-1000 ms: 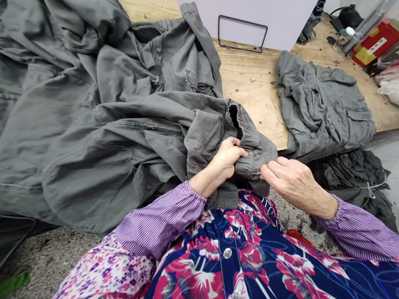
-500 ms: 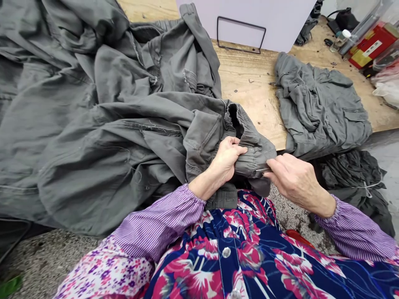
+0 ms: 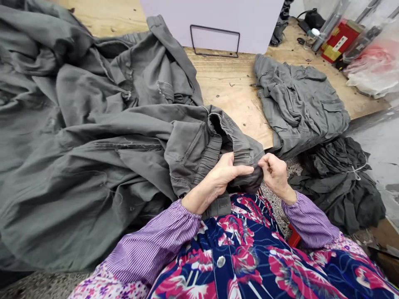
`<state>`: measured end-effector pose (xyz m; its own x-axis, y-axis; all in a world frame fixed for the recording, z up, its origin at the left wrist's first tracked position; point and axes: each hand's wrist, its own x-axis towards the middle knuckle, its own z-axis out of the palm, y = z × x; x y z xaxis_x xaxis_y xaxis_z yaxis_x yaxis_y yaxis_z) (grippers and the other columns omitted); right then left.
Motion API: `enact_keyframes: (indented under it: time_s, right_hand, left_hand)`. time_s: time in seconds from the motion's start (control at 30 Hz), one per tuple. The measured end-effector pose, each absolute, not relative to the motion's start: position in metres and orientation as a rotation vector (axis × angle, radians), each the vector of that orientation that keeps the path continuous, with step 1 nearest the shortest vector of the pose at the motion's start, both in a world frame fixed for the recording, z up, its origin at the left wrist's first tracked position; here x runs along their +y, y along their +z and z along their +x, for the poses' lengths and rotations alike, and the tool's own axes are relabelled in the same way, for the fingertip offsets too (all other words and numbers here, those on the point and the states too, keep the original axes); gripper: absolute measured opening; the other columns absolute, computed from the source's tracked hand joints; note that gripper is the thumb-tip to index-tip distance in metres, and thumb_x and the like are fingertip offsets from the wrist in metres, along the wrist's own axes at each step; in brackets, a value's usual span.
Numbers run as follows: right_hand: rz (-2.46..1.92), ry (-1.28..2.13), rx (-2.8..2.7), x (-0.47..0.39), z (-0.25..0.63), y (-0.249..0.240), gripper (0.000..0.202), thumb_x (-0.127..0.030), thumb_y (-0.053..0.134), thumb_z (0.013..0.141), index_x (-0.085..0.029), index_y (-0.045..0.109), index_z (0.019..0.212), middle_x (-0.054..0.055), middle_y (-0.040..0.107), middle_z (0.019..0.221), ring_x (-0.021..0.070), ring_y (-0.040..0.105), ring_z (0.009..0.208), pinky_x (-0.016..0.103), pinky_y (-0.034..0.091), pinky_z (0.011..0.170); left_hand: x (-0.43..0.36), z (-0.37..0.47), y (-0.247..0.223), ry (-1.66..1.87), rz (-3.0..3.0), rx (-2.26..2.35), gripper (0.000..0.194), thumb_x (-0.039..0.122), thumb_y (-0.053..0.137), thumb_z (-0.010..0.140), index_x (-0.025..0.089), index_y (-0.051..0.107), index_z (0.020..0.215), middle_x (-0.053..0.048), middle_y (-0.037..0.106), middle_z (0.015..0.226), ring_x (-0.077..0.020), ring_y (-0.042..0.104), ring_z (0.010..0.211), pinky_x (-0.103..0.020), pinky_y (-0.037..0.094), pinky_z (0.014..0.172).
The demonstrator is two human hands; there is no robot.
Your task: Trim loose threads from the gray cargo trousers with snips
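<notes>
Dark grey trousers (image 3: 190, 139) with a gathered elastic waistband lie off the table edge toward my lap. My left hand (image 3: 222, 174) is closed on the waistband, with its thumb stretched along the outer face and its other fingers partly hidden by the cloth. At the band's right end, my right hand (image 3: 274, 172) is closed in a pinch, its fingertips touching the cloth edge. Whatever sits between those fingertips is hidden. The waist opening gapes upward above my left hand.
More grey garments (image 3: 46, 166) are heaped on the left. A folded grey stack (image 3: 302, 104) lies on the wooden table (image 3: 224, 83) to the right, above a tied dark bundle (image 3: 339, 178). Behind stand a pale panel (image 3: 212, 20), black wire frame (image 3: 215, 40) and red box (image 3: 339, 41).
My right hand has turned and moved in against the cloth edge. The thin shiny metal piece at its fingertips no longer shows. My left thumb now stretches further right; the view has shifted right.
</notes>
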<state>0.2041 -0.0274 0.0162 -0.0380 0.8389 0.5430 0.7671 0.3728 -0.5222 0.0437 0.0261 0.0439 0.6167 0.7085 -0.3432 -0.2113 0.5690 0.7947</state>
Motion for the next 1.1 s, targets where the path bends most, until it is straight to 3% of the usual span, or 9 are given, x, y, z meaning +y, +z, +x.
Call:
enact_keyframes:
  time_s: [0.13,0.23,0.37,0.43,0.53,0.7,0.8,0.9,1.1]
  right_hand:
    - [-1.540,0.233,-1.400,-0.040,0.211,0.017,0.019,-0.024,0.047,0.088,-0.018,0.047,0.070,-0.006,0.040,0.057,0.0068,0.035,0.047,0.020,0.030,0.046]
    - [-1.537,0.198,-1.366,-0.056,0.210,0.024,0.020,-0.026,0.056,0.084,-0.018,0.048,0.067,-0.006,0.040,0.057,0.0063,0.034,0.048,0.020,0.029,0.046]
    - [-1.459,0.081,-1.534,-0.066,0.204,0.028,0.012,-0.020,0.064,0.079,-0.018,0.058,0.089,-0.003,0.049,0.064,0.0085,0.043,0.054,0.022,0.037,0.051]
    - [-1.444,0.005,-1.591,-0.064,0.202,0.026,0.014,-0.016,0.061,0.080,-0.018,0.059,0.093,-0.002,0.051,0.065,0.0092,0.046,0.057,0.022,0.039,0.054]
    - [-1.467,-0.043,-1.598,-0.058,0.204,0.024,0.009,-0.012,0.052,0.083,-0.018,0.055,0.077,-0.003,0.050,0.063,0.0086,0.045,0.056,0.022,0.037,0.054]
    - [-1.546,0.242,-1.355,-0.064,0.207,0.026,0.021,-0.023,0.047,0.089,-0.019,0.045,0.069,-0.005,0.040,0.058,0.0072,0.037,0.049,0.021,0.031,0.049]
    - [-1.557,0.358,-1.301,-0.074,0.207,0.023,0.016,-0.034,0.047,0.089,-0.020,0.047,0.084,-0.004,0.044,0.064,0.0084,0.041,0.052,0.021,0.034,0.049]
    - [-1.605,0.364,-1.348,-0.079,0.204,0.016,0.027,-0.040,0.045,0.089,-0.019,0.044,0.106,0.001,0.053,0.079,0.0122,0.051,0.064,0.024,0.042,0.058]
    - [-1.774,0.184,-1.451,-0.072,0.198,0.017,0.016,-0.032,0.042,0.091,-0.019,0.050,0.095,0.002,0.058,0.075,0.0140,0.054,0.063,0.025,0.041,0.058]
  left_hand:
    - [0.027,0.050,0.040,0.620,0.819,0.815,0.027,0.010,0.068,0.053,0.011,0.063,0.080,-0.001,0.066,0.073,-0.0137,0.059,0.069,-0.027,0.045,0.071]
    - [0.028,0.059,0.042,0.684,0.758,0.817,0.026,0.012,0.068,0.054,0.012,0.063,0.079,-0.001,0.066,0.073,-0.0133,0.059,0.067,-0.027,0.046,0.070]
    - [0.027,0.072,0.045,0.736,0.674,0.810,0.025,0.014,0.070,0.055,0.013,0.062,0.079,0.000,0.066,0.074,-0.0118,0.059,0.065,-0.025,0.047,0.065]
    - [0.024,0.079,0.045,0.753,0.642,0.793,0.025,0.014,0.070,0.055,0.013,0.061,0.078,0.000,0.065,0.074,-0.0119,0.059,0.064,-0.025,0.047,0.062]
    - [0.020,0.085,0.043,0.795,0.622,0.774,0.025,0.015,0.071,0.056,0.013,0.060,0.078,0.001,0.064,0.072,-0.0119,0.059,0.063,-0.025,0.047,0.060]
    - [0.019,0.087,0.039,0.866,0.570,0.739,0.028,0.014,0.073,0.057,0.014,0.061,0.082,0.000,0.066,0.075,-0.0131,0.062,0.068,-0.027,0.050,0.068]
    - [0.021,0.087,0.040,0.898,0.534,0.734,0.026,0.013,0.073,0.058,0.014,0.061,0.081,0.000,0.067,0.076,-0.0131,0.063,0.069,-0.028,0.051,0.070]
    - [0.020,0.087,0.042,0.914,0.522,0.723,0.025,0.013,0.073,0.058,0.014,0.061,0.081,0.000,0.067,0.076,-0.0127,0.063,0.068,-0.029,0.052,0.073]
    - [0.019,0.086,0.042,0.913,0.537,0.722,0.025,0.013,0.073,0.058,0.014,0.060,0.080,0.001,0.066,0.075,-0.0118,0.062,0.067,-0.028,0.051,0.072]
